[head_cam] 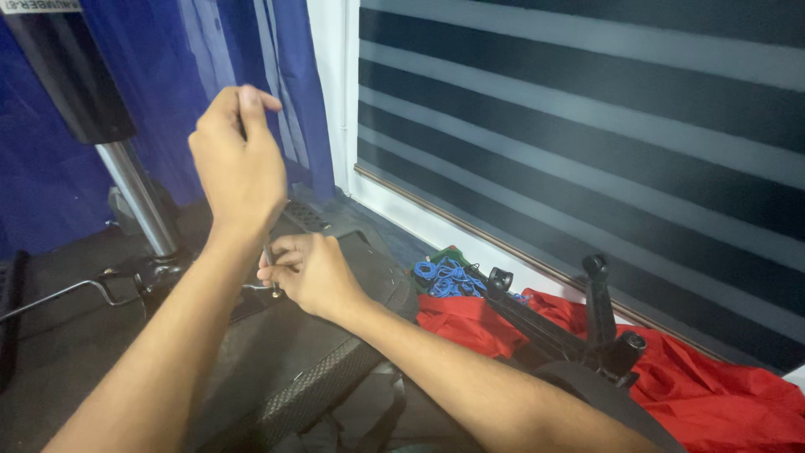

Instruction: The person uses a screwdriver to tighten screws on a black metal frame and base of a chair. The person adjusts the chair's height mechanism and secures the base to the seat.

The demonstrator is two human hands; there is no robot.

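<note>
An upturned office chair lies in front of me, its dark seat underside facing up. My right hand rests on the seat plate and grips a thin metal tool, whose tip is pressed down onto the plate. Just above it my left hand is raised, back toward me, with thumb and fingers pinched together; I can make out nothing between them. The chair's chrome gas rod rises to the left of both hands into a black cylinder.
A bent metal lever sticks out at the left. The black star base with casters lies on a red cloth at the right, beside a tangle of blue cord. A blue curtain and a striped blind stand behind.
</note>
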